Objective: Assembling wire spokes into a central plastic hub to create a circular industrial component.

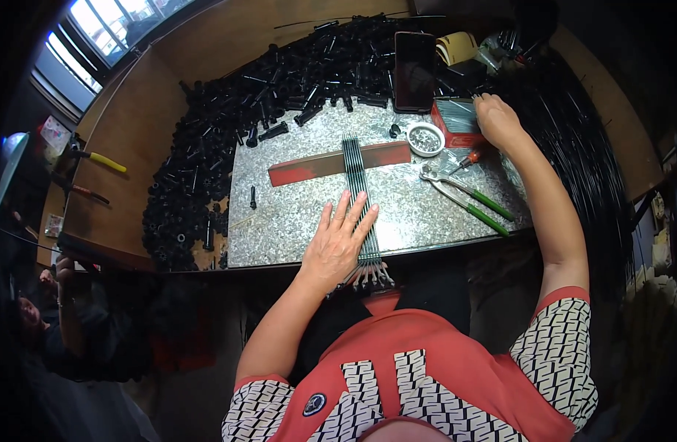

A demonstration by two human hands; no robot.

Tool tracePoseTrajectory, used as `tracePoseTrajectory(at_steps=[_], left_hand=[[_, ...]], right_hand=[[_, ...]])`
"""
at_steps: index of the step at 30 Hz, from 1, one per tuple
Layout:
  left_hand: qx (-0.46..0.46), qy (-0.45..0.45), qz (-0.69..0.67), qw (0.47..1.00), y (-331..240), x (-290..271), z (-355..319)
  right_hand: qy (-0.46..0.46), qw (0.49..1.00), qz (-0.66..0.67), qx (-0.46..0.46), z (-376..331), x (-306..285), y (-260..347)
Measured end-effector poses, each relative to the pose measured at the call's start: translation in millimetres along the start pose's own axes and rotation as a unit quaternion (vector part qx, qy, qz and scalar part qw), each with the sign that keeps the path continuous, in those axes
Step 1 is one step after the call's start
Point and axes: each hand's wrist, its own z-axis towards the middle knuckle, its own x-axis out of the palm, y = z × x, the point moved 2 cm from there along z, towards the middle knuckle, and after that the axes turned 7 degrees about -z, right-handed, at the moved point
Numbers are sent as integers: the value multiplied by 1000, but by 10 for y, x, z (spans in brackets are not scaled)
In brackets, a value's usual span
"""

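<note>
Speckled polished stone slab on matt wood table; thin metal rods, glossy.

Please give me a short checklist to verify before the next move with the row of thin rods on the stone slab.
1. Left hand flat on the row of thin rods: ok.
2. Rods parallel across the red bar: ok.
3. Rod ends level at the near edge: cannot tell.
4. Right hand at the red box; holding anything: cannot tell.
5. Green-handled pliers apart from the rods: ok.

Speckled grey slab, red bar, green-handled pliers, black parts.
</note>
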Motion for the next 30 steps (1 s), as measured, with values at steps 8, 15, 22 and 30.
tracePoseTrajectory(at_steps=[8, 15, 22, 30], left_hand=[[6, 13, 8, 1000, -34, -58, 25], [-22, 1, -74, 997, -84, -96, 45], [-11, -19, -77, 997, -58, -79, 17], [-11, -15, -79, 997, -65, -83, 27]], right_hand=[[-169, 939, 260, -149, 119, -190, 796], [-79, 953, 196, -216, 160, -93, 1445], [-74, 957, 204, -192, 173, -98, 1486], [-94, 956, 198, -197, 191, -98, 1507]])
